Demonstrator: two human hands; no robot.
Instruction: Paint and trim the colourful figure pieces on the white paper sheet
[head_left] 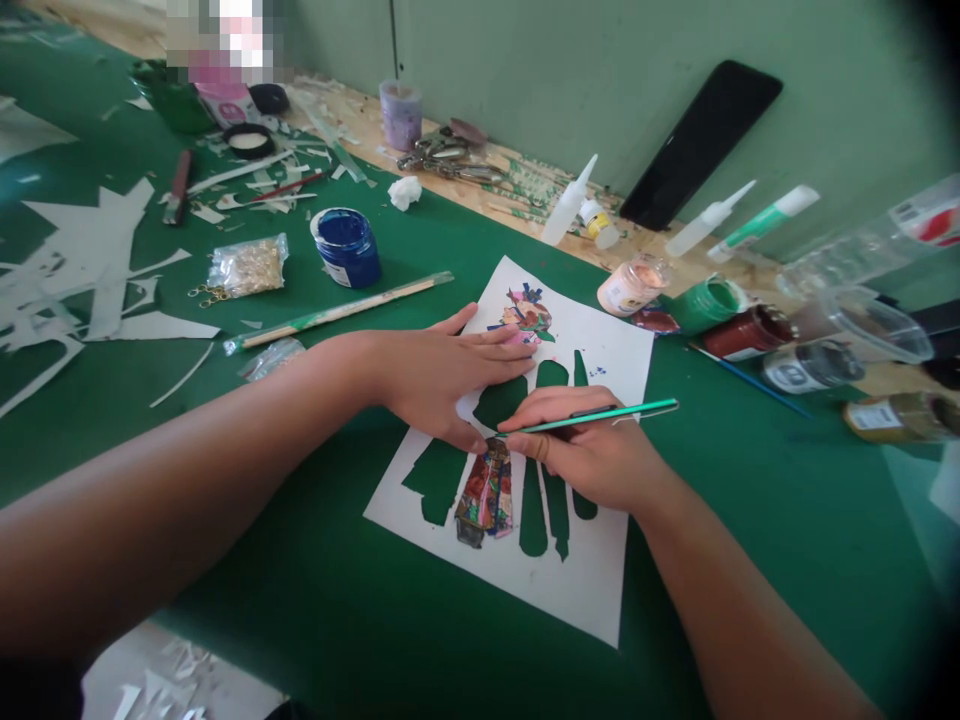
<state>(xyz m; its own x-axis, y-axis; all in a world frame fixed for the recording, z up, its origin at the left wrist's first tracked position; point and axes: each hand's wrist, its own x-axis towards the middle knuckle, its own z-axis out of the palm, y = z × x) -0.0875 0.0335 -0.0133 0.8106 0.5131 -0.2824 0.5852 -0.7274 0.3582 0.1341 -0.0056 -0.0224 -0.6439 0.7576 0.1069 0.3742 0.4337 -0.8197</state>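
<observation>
A white sheet of paper (570, 590) with several cut-out openings lies on the green tabletop, which shows through the holes. Two painted, multicoloured figures remain on it: one (487, 490) at the lower middle, another (529, 315) near the top. Spread flat, my left hand (450, 380) presses on the sheet's upper left part, its thumb by the top of the lower figure. My right hand (592, 445) is closed around a thin green pen-like tool (637, 410), whose tip touches the paper beside my left thumb.
A blue paint jar (356, 255), a bag of small rings (249, 265) and a wrapped stick (345, 312) lie to the left. Paper scraps (112, 270) cover the far left. Along the right stand a green paint jar (709, 303), a dark red jar (750, 333) and other jars.
</observation>
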